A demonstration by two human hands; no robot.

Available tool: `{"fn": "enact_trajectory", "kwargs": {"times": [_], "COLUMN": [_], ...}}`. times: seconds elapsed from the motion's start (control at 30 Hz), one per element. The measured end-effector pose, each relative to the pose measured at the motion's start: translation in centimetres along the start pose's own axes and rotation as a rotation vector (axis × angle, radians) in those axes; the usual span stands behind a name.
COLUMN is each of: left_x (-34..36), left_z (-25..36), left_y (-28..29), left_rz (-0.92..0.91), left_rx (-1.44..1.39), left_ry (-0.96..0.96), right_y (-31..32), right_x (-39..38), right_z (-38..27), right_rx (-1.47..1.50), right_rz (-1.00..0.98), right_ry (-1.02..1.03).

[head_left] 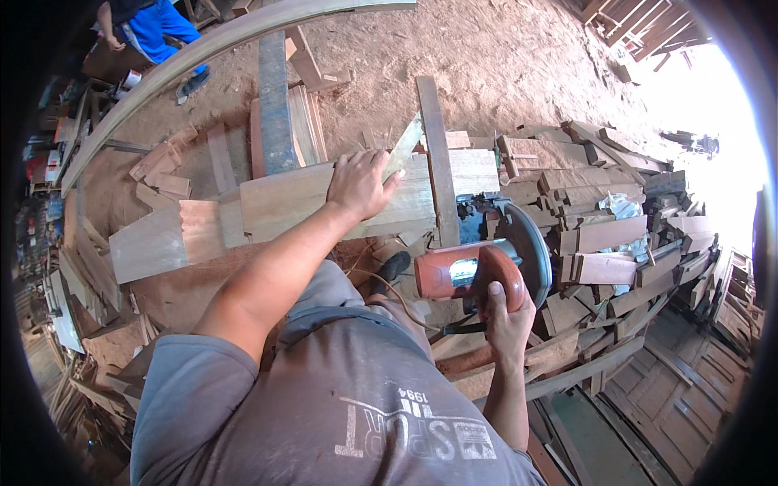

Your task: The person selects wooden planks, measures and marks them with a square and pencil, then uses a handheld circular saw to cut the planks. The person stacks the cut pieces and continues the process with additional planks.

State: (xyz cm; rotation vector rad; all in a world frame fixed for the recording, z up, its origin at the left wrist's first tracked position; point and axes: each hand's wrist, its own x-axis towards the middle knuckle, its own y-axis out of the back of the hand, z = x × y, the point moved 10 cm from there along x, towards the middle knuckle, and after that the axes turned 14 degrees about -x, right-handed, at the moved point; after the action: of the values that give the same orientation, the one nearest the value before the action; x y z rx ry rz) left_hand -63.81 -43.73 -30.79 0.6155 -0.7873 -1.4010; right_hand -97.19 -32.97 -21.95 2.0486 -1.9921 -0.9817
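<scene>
My left hand (358, 185) lies on a pale wooden board (284, 202), its fingers stretched forward. The thumb rests near a narrow greenish strip (405, 142) that slants to a dark wooden strip (438, 154) laid across the board. My right hand (509, 324) grips the rear handle of a circular saw (446, 271) with an orange-red body. The saw's base sits at the right side of the dark strip, over the board's right end (476, 170). The blade itself is hidden by the guard and base. A cord (397, 292) hangs from the handle.
Several stacked wood offcuts (604, 235) lie at the right, close to the saw. A blue-grey beam (275, 105) runs away from the board, and a long curved plank (211, 49) crosses the far left. Another person in blue trousers (158, 28) is at the upper left. Sawdust (389, 57) covers the ground.
</scene>
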Motion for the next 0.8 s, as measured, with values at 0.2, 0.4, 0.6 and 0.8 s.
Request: {"fn": "enact_trajectory", "kwargs": {"times": [0.2, 0.4, 0.6, 0.8], "left_x": [-0.1, 0.1, 0.1, 0.2], "left_z": [-0.3, -0.2, 0.0, -0.2], "left_y": [-0.3, -0.2, 0.2, 0.1], "left_rz": [0.011, -0.019, -0.016, -0.016], "left_rx": [0.005, -0.009, -0.056, -0.086], "left_ry": [-0.011, 0.032, 0.039, 0.037], "right_y": [0.0, -0.2, -0.7, -1.3], "right_x": [0.5, 1.3, 2.0, 2.9], "right_z": [0.4, 0.2, -0.9, -2.1], "right_rx": [-0.036, -0.073, -0.019, 0.007], "right_rz": [-0.007, -0.009, -0.036, -0.03], "right_ry": [0.019, 0.06, 0.015, 0.035]}}
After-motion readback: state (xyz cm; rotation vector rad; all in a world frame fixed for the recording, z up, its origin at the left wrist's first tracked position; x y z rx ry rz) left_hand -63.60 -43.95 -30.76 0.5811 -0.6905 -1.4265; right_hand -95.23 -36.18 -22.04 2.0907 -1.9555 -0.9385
